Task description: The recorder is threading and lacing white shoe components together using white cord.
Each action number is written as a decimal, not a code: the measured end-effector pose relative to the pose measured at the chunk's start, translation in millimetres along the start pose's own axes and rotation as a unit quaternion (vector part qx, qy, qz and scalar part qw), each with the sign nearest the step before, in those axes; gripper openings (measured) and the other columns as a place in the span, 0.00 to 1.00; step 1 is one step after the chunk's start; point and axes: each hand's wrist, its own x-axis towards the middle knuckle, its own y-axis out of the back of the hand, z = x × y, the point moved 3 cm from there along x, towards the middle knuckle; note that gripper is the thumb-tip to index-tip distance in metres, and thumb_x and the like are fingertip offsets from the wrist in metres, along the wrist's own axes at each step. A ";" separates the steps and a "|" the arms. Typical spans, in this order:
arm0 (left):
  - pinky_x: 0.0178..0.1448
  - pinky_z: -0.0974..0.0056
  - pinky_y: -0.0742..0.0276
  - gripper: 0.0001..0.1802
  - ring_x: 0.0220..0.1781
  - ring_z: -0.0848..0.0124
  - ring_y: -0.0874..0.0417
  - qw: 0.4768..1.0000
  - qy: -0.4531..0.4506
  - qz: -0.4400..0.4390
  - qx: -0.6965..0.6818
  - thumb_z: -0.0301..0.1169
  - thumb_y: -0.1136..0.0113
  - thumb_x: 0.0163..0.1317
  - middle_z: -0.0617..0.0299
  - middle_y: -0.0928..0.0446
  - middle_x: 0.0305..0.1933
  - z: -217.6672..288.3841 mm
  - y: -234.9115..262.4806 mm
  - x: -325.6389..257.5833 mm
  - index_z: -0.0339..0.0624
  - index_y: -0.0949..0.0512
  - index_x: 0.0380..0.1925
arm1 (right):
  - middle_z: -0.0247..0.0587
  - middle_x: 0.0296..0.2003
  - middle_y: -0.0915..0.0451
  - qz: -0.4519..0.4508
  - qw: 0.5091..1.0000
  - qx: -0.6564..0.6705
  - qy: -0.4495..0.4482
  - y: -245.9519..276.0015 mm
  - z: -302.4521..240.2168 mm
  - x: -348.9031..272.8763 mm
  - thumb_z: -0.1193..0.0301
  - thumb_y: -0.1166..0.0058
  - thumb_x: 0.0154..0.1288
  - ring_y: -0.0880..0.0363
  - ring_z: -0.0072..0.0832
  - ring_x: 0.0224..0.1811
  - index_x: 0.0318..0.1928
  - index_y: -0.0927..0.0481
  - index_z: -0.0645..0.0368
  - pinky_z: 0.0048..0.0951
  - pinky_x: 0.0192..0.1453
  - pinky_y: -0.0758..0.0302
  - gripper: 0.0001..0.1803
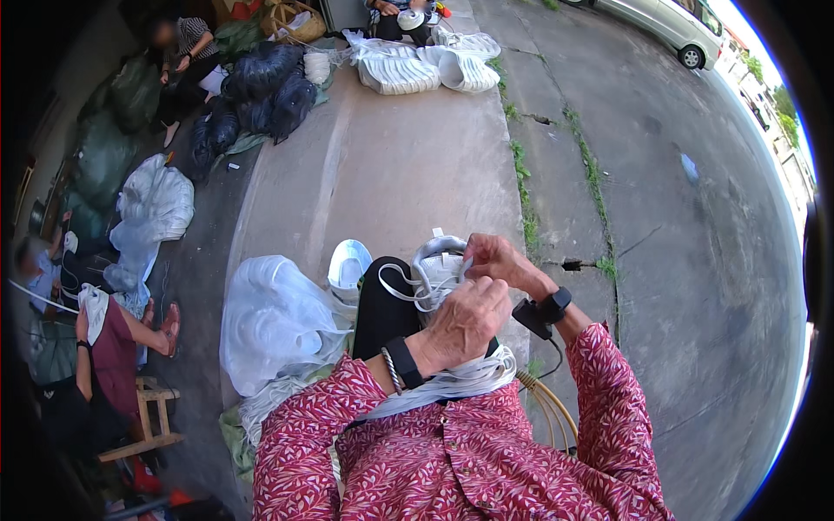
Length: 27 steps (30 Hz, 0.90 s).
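Observation:
A white lace-up shoe (432, 271) rests at my knees, its opening away from me, with a loop of white shoelace (395, 282) hanging out on its left side. Over the shoe's right side, my right hand (502, 260) pinches a white lace end. My left hand (465, 319) is just below it, closed over the near part of the shoe; its fingertips are partly hidden, so what they hold cannot be made out. Across my lap lies a bundle of white shoelaces (465, 380). A second white shoe (349, 263) stands beside my left knee.
A clear plastic bag of white things (280, 321) sits at my left. Rows of white shoes (398, 74) and black bags (261, 74) lie farther off. Other people sit at the left and far end. A yellowish rounded frame (552, 404) is near my right hip.

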 end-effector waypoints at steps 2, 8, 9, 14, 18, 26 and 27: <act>0.36 0.57 0.30 0.05 0.37 0.59 0.26 0.997 -0.023 0.031 -0.067 0.24 0.45 0.48 0.53 0.31 0.32 19.5 -7.1 7.0 0.36 0.29 0.24 | 0.31 0.19 0.25 -0.001 1.000 -0.001 0.012 2.4 5.8 1.3 0.81 0.43 0.51 0.29 0.16 0.22 0.34 0.27 0.62 0.21 0.24 0.34 0.09; 0.45 0.51 0.33 0.11 0.47 0.56 0.30 0.959 0.251 -0.034 0.125 0.30 0.39 0.48 0.51 0.30 0.41 -77.7 6.6 -26.5 0.36 0.24 0.31 | 0.31 0.21 0.25 0.008 0.999 0.045 0.000 -1.4 1.2 -2.7 0.82 0.45 0.51 0.28 0.17 0.22 0.36 0.27 0.62 0.21 0.24 0.34 0.10; 0.46 0.51 0.34 0.11 0.48 0.56 0.30 0.951 0.272 -0.065 0.131 0.29 0.40 0.47 0.50 0.30 0.42 -84.5 3.5 -33.2 0.36 0.24 0.31 | 0.31 0.21 0.25 0.008 1.000 0.028 0.001 -1.9 -1.2 -2.5 0.82 0.45 0.51 0.28 0.17 0.22 0.36 0.26 0.62 0.21 0.24 0.34 0.10; 0.47 0.52 0.36 0.11 0.49 0.55 0.32 0.947 0.267 -0.113 0.138 0.24 0.44 0.43 0.50 0.31 0.43 -85.9 -7.2 -32.6 0.35 0.23 0.30 | 0.31 0.20 0.26 -0.002 1.000 0.003 -0.011 -1.4 -5.1 -2.1 0.82 0.45 0.51 0.29 0.17 0.22 0.36 0.26 0.62 0.21 0.24 0.34 0.10; 0.47 0.55 0.35 0.06 0.47 0.57 0.31 0.993 0.075 0.042 0.085 0.22 0.48 0.44 0.49 0.32 0.39 -40.6 -7.9 -13.1 0.34 0.26 0.26 | 0.31 0.20 0.26 0.002 1.000 -0.007 0.016 4.0 6.5 -0.6 0.81 0.44 0.51 0.29 0.17 0.22 0.36 0.26 0.62 0.21 0.24 0.34 0.10; 0.31 0.57 0.26 0.05 0.29 0.56 0.21 0.955 0.246 0.005 -0.167 0.22 0.47 0.51 0.52 0.25 0.26 -21.8 -22.3 -6.9 0.37 0.31 0.30 | 0.29 0.19 0.27 0.009 1.000 0.021 -0.008 1.1 -3.0 -6.7 0.81 0.44 0.51 0.30 0.16 0.22 0.35 0.27 0.61 0.20 0.24 0.35 0.10; 0.32 0.56 0.26 0.05 0.30 0.54 0.20 0.943 0.288 0.033 -0.163 0.23 0.47 0.52 0.51 0.24 0.25 -40.2 -20.5 -9.2 0.37 0.30 0.30 | 0.29 0.19 0.27 0.010 1.000 0.013 -0.016 0.9 -4.9 -7.0 0.82 0.44 0.51 0.30 0.16 0.22 0.35 0.27 0.61 0.20 0.24 0.35 0.10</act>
